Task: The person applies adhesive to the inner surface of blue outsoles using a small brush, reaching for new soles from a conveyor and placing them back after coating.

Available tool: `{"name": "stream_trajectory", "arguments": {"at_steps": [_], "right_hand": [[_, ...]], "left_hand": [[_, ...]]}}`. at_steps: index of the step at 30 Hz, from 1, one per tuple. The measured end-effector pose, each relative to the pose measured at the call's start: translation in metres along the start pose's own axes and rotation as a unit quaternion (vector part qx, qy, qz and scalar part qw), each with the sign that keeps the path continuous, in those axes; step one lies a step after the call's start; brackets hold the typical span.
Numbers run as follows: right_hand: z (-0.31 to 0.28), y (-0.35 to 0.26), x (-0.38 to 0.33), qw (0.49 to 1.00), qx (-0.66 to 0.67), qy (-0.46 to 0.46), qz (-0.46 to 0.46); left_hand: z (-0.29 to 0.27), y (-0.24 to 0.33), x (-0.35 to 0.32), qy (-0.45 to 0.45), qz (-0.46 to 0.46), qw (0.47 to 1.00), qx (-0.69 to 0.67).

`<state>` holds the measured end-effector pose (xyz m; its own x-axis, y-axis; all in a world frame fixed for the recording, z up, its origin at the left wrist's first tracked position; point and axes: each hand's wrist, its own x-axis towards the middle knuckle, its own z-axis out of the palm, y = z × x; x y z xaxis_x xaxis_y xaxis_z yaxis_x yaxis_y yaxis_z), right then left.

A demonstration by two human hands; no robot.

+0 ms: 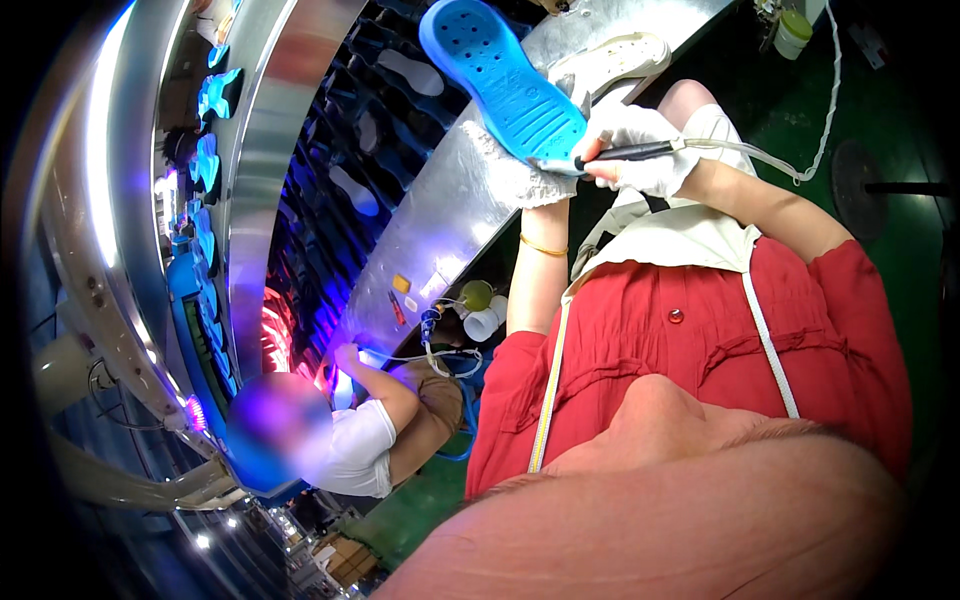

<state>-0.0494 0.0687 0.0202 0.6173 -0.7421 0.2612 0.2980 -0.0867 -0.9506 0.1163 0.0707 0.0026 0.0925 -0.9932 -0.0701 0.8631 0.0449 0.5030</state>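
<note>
1. Left hand (pixel 520 175), in a white knit glove, is wrapped around the near end of the bright blue rubber shoe sole (pixel 500 75), fingers closed on it from underneath, so the sole sticks up and away from the grip.
2. Right hand (pixel 640 150), also in a white glove, is pinched shut on a slim dark pen-shaped tool (pixel 625 153) with a clear hose (pixel 790 165) trailing off to the right.
3. Key relation: the sole's long axis runs from the near end at the left glove up and left toward the far side, perforated toe end farthest out. The tool lies roughly across that axis, coming in from the right, and its tip sits right at the sole's near edge, looks like touching, just beside the left fingers.
4. So both hands meet at the same end of the sole; the right one is the working one, the left just props it.
5. All this hovers over the curved shiny metal bench (pixel 440 230), with a white shoe upper (pixel 615 58) lying on it just beyond the hands.
6. Farther left, another person in a white shirt (pixel 355 450) works at the same line, well apart.
</note>
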Motion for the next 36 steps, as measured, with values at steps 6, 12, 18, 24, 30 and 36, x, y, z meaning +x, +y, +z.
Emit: {"name": "stream_trajectory", "arguments": {"at_steps": [6, 12, 18, 24, 30, 36], "right_hand": [[-0.014, 0.016, 0.012, 0.993, 0.063, 0.085, 0.050], [-0.008, -0.001, 0.022, 0.978, 0.007, 0.005, 0.208], [-0.018, 0.004, 0.026, 0.991, -0.130, -0.027, -0.021], [-0.023, 0.014, 0.031, 0.999, -0.031, -0.010, 0.003], [-0.016, 0.000, 0.020, 0.970, 0.052, -0.029, 0.237], [-0.020, -0.010, 0.038, 0.996, 0.014, -0.014, 0.082]], "left_hand": [[-0.006, 0.007, 0.002, 0.013, 0.023, 1.000, -0.012], [-0.012, 0.019, 0.006, 0.009, 0.032, 0.999, -0.030], [0.011, 0.027, 0.010, -0.097, 0.008, 0.995, -0.004], [0.002, 0.034, 0.021, -0.075, -0.013, 0.997, 0.007], [-0.004, 0.039, 0.024, -0.096, -0.031, 0.993, -0.057], [0.001, 0.048, 0.031, -0.059, -0.028, 0.997, 0.037]]}}
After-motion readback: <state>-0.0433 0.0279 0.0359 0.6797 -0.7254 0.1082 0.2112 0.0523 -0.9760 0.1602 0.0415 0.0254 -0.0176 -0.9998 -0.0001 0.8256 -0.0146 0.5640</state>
